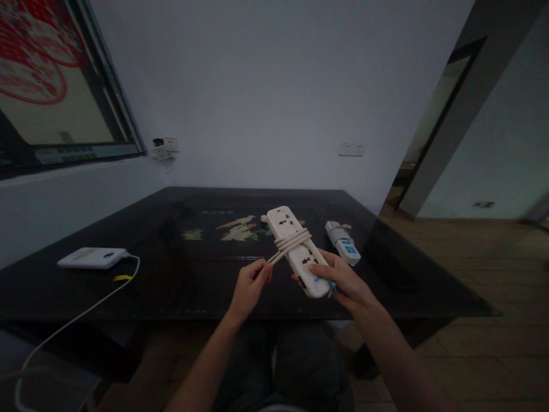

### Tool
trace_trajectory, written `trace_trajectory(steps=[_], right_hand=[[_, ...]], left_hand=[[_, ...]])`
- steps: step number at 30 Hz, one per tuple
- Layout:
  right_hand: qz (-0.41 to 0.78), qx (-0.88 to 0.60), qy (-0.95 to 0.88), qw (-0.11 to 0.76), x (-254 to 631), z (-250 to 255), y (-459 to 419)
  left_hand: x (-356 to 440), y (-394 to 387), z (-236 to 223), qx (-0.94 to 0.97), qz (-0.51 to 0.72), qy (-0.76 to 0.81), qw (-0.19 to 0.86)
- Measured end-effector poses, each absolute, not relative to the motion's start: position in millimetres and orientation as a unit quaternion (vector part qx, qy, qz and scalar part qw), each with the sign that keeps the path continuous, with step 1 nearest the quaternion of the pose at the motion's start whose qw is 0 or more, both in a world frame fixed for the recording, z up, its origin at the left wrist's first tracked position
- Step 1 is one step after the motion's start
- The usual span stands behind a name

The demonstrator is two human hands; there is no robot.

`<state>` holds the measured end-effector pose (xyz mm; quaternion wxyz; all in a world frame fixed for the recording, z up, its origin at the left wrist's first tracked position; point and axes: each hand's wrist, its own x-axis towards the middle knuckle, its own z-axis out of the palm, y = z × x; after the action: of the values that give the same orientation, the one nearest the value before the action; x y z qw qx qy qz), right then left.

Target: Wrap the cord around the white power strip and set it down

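My right hand (343, 280) grips the near end of a cream power strip (288, 229), held above the front edge of a dark glossy table (180, 274). The strip's cream cord (292, 240) is wound several times around its middle. My left hand (251, 286) pinches the loose end of that cord just left of the strip. A second, smaller white strip with blue sockets (343, 241) lies on the table to the right of my hands.
A white flat device (92, 257) with a white cable (86, 312) sits at the table's left. Wall sockets (350, 149) are on the back wall. A framed picture (47, 80) hangs at left. Wooden floor and a doorway (433, 131) are at right.
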<state>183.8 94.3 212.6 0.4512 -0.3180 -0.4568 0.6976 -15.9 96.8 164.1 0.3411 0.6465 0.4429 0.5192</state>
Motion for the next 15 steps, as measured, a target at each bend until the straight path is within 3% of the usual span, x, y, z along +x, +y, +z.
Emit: trace_trajectory(steps=[11, 15], right_hand=[[0.717, -0.314, -0.340, 0.522, 177.8, 197.1, 76.9], [0.733, -0.285, -0.354, 0.506, 178.7, 198.7, 67.6]], left_hand=[[-23.1, 91.0, 156.0, 0.688, 0.470, 0.403, 0.378], [-29.2, 96.3, 156.7, 0.717, 0.452, 0.372, 0.379]])
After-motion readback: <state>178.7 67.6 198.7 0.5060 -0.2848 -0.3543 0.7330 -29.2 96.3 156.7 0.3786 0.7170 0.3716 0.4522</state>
